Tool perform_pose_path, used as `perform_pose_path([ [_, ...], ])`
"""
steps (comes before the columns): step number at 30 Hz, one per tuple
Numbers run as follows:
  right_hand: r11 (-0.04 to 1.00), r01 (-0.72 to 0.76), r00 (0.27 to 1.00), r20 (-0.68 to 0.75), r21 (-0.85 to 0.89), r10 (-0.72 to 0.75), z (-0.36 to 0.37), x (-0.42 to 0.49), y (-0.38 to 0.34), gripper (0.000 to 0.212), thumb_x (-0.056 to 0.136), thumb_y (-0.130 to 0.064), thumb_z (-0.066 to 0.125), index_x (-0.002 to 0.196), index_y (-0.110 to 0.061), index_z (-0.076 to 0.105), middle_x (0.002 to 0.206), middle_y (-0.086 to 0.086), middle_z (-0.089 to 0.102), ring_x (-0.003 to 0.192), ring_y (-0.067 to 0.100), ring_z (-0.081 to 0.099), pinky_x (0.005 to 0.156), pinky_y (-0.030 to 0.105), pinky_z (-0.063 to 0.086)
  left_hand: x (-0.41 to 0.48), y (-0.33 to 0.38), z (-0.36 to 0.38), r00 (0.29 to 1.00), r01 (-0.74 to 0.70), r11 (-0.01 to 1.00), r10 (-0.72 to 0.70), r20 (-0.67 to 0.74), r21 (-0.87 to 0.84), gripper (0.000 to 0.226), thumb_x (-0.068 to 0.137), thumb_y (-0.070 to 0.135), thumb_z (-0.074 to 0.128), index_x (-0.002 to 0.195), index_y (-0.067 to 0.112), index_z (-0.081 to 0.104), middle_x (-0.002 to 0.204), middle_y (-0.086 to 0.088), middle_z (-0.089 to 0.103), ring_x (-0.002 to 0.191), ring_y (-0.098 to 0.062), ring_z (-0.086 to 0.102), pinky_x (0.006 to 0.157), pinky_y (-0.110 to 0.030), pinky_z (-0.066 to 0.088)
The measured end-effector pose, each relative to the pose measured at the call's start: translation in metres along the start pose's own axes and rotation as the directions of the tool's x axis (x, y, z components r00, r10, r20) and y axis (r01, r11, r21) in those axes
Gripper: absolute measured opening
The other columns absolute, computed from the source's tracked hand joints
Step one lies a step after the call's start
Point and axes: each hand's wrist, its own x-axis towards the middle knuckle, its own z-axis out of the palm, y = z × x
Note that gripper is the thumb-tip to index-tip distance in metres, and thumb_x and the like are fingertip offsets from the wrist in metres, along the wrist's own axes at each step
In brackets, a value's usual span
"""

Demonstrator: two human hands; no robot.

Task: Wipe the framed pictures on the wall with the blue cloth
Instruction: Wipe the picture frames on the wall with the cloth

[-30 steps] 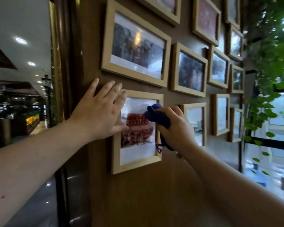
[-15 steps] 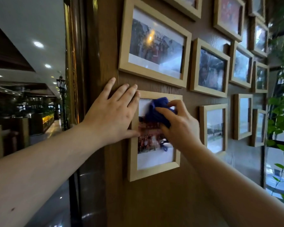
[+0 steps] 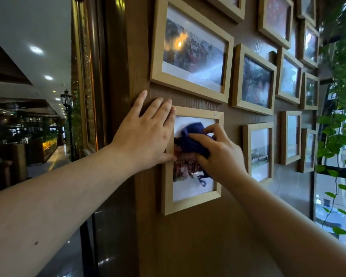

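Observation:
A light wooden framed picture [image 3: 190, 203] hangs low on the brown wood wall, showing a group photo. My right hand [image 3: 218, 154] presses a bunched blue cloth [image 3: 192, 136] against the upper middle of its glass. My left hand [image 3: 144, 134] lies flat, fingers spread, on the frame's left edge and the wall beside it, holding nothing. Several more framed pictures hang around it: a large one [image 3: 192, 48] directly above, another [image 3: 254, 80] to its right, and a smaller one [image 3: 258, 154] right of the wiped frame.
Green vine leaves [image 3: 340, 124] hang by a window at the far right. At the left the wall ends at a dark wooden pillar [image 3: 100, 76], beyond which a dim hall with ceiling lights and a lamp post [image 3: 67, 116] opens.
My right hand and the cloth have moved left and up across the glass, from its right edge to its upper middle. My left hand has stayed on the frame's left side.

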Motion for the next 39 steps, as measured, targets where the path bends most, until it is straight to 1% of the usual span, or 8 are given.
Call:
perform_pose_path([
  [5, 0.966, -0.239, 0.971, 0.008, -0.097, 0.241, -0.001, -0.011, 0.023, 0.032, 0.083, -0.033, 0.062, 0.114, -0.029, 0.056, 0.114, -0.001, 0.043, 0.077, 0.014, 0.052, 0.057, 0.024, 0.04, -0.001, 0.0, 0.001, 1.0, -0.009, 1.0, 0.009, -0.001, 0.025, 0.11, 0.073, 0.08, 0.038, 0.147, 0.004, 0.01, 0.157, -0.019, 0.016, 0.145, -0.032, 0.013, 0.116, -0.058, 0.005],
  [8, 0.997, -0.074, 0.996, 0.056, 0.037, 0.072, 0.002, -0.01, -0.01, 0.042, 0.079, -0.027, 0.067, 0.119, -0.029, 0.055, 0.122, 0.0, 0.043, 0.083, 0.011, 0.05, 0.064, 0.017, 0.04, 0.0, 0.001, 0.001, 1.0, -0.004, 1.0, 0.004, -0.003, 0.017, 0.107, 0.075, 0.077, 0.039, 0.148, 0.005, 0.007, 0.158, -0.018, 0.014, 0.145, -0.031, 0.011, 0.116, -0.058, 0.003],
  [11, 0.993, 0.076, 0.994, 0.067, 0.091, -0.083, 0.006, -0.014, -0.02, 0.046, 0.077, -0.026, 0.069, 0.121, -0.026, 0.057, 0.121, 0.004, 0.046, 0.087, 0.015, 0.054, 0.061, 0.026, 0.047, 0.0, 0.002, 0.002, 1.0, 0.004, 1.0, -0.004, -0.002, 0.015, 0.107, 0.075, 0.075, 0.042, 0.148, 0.006, 0.005, 0.158, -0.018, 0.013, 0.145, -0.031, 0.01, 0.116, -0.057, 0.003],
  [18, 0.975, -0.22, 0.974, 0.04, -0.035, 0.222, 0.011, -0.035, 0.022, 0.035, 0.077, -0.03, 0.068, 0.111, -0.029, 0.06, 0.113, -0.001, 0.046, 0.075, 0.014, 0.054, 0.057, 0.026, 0.045, 0.0, 0.002, 0.0, 1.0, -0.002, 0.999, 0.001, 0.013, 0.035, 0.11, 0.073, 0.08, 0.036, 0.147, 0.004, 0.008, 0.157, -0.019, 0.015, 0.145, -0.032, 0.012, 0.116, -0.058, 0.004],
  [25, 0.985, 0.074, 0.99, 0.11, 0.155, -0.092, 0.016, -0.046, -0.017, 0.046, 0.078, -0.027, 0.067, 0.122, -0.028, 0.054, 0.122, 0.001, 0.044, 0.089, 0.012, 0.053, 0.066, 0.021, 0.048, 0.0, 0.003, -0.002, 1.0, 0.002, 0.999, -0.003, 0.017, 0.045, 0.109, 0.074, 0.079, 0.037, 0.147, 0.004, 0.007, 0.158, -0.019, 0.013, 0.145, -0.032, 0.01, 0.116, -0.058, 0.005],
  [32, 0.982, -0.19, 0.977, 0.092, -0.024, 0.191, 0.018, -0.061, 0.017, 0.037, 0.076, -0.028, 0.068, 0.111, -0.025, 0.06, 0.112, 0.002, 0.048, 0.072, 0.017, 0.054, 0.053, 0.022, 0.037, 0.0, 0.003, -0.003, 0.999, 0.01, 0.999, -0.012, 0.034, 0.039, 0.11, 0.073, 0.079, 0.037, 0.147, 0.004, 0.006, 0.158, -0.019, 0.012, 0.145, -0.032, 0.009, 0.116, -0.058, 0.003],
  [35, 0.996, -0.05, 0.989, 0.146, 0.076, 0.038, 0.018, -0.063, -0.01, 0.043, 0.076, -0.029, 0.067, 0.117, -0.026, 0.055, 0.119, 0.001, 0.045, 0.081, 0.01, 0.05, 0.06, 0.015, 0.038, 0.0, 0.004, -0.002, 0.999, 0.014, 0.999, -0.015, 0.033, 0.047, 0.111, 0.073, 0.079, 0.037, 0.147, 0.004, 0.005, 0.158, -0.019, 0.012, 0.145, -0.032, 0.01, 0.116, -0.058, 0.004],
  [39, 0.984, 0.094, 0.967, 0.22, 0.151, -0.126, 0.019, -0.068, -0.02, 0.046, 0.077, -0.032, 0.064, 0.12, -0.03, 0.05, 0.122, 0.0, 0.042, 0.087, 0.016, 0.056, 0.062, 0.028, 0.051, 0.0, 0.004, -0.002, 1.0, 0.017, 0.998, -0.018, 0.026, 0.053, 0.111, 0.072, 0.079, 0.039, 0.147, 0.004, 0.007, 0.157, -0.019, 0.014, 0.145, -0.032, 0.012, 0.116, -0.058, 0.005],
])
